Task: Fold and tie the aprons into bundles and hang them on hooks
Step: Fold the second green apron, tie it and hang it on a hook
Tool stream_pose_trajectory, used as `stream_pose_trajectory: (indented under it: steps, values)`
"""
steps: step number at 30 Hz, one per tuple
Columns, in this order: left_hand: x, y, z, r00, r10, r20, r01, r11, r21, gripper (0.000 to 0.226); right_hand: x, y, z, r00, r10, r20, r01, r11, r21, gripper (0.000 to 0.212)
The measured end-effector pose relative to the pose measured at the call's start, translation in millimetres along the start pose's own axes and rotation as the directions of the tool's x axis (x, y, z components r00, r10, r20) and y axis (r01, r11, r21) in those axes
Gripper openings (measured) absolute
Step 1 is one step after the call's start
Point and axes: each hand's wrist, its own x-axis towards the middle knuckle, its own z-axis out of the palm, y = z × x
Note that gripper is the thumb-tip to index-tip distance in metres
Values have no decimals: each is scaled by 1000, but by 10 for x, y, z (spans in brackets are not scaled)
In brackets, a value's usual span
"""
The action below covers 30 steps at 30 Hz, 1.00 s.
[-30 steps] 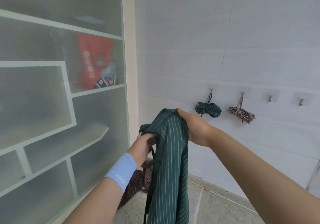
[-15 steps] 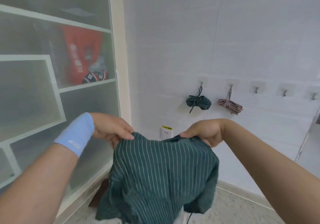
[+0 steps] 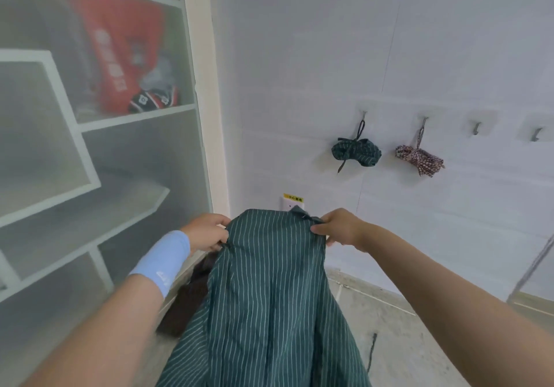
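Observation:
A dark green apron with thin white stripes (image 3: pixel 269 290) hangs spread in front of me, held by its top edge. My left hand (image 3: pixel 207 232), with a light blue wristband, pinches the top left corner. My right hand (image 3: pixel 338 226) pinches the top right corner, where a strap is bunched. On the white wall, a green striped bundle (image 3: pixel 356 151) hangs from the first hook and a red checked bundle (image 3: pixel 419 158) from the second. Two bare hooks (image 3: pixel 476 128) (image 3: pixel 536 134) follow to the right.
A frosted glass cabinet (image 3: pixel 90 146) with white shelves stands at the left, red items showing inside. A dark brown cloth (image 3: pixel 186 302) lies on the floor behind the apron. A wall socket (image 3: pixel 292 202) sits just above the apron's top edge.
My hands have moved apart and stretched the apron's top edge flat; the bunched cloth now hangs long and straight. The view has tilted downward.

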Motion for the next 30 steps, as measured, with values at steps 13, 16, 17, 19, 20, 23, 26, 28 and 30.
stream_pose_trajectory:
  steps: [13,16,17,19,20,23,26,28,30]
  values:
    - [1552,-726,529,954,-233,-186,188,955,-231,27,1558,515,711,947,322,12,-309,895,321,19]
    - [1927,-865,581,941,-314,-122,283,933,-221,31,1906,595,834,919,381,103,-388,829,402,21]
    - [2051,-901,586,933,-333,-137,289,919,-268,37,2032,634,877,925,371,81,-370,828,422,23]
    - [2257,-975,572,922,-350,-163,258,873,-414,46,2225,710,976,945,328,-8,-288,839,462,25]
    - [2360,-1030,572,922,-348,-170,238,855,-461,49,2300,748,1036,954,296,-51,-238,848,474,24]
    - [2534,-1190,677,940,-314,-133,212,843,-494,47,2369,889,1249,969,214,-123,-129,865,486,20]
    - [2448,-1274,886,947,-245,-209,148,907,-393,19,2324,1143,1497,963,205,-175,-92,861,501,26]
    - [2427,-1489,1078,928,-224,-298,138,949,-283,27,2243,1410,1681,980,108,-167,-52,950,309,26]
    - [2352,-1683,1219,960,-153,-235,129,985,-115,31,2136,1664,1798,994,-86,-70,84,996,-28,29]
